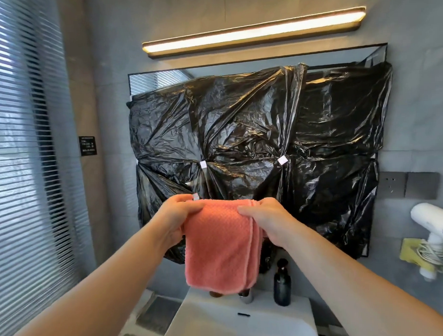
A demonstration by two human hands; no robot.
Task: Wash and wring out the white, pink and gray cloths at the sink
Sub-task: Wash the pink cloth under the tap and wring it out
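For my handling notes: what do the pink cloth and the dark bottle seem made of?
The pink cloth looks like soft microfiber, matte, with a dimpled nap and a stitched edge. The dark bottle is glossy, glass or plastic; its highlights cannot settle which.

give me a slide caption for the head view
Left hand and right hand hold a folded pink cloth up over the sink, before black plastic sheeting.

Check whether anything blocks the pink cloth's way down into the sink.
Nothing visible does. The left hand and right hand hold the pink cloth above the sink; the faucet shows under its lower edge, the dark bottle stands further right.
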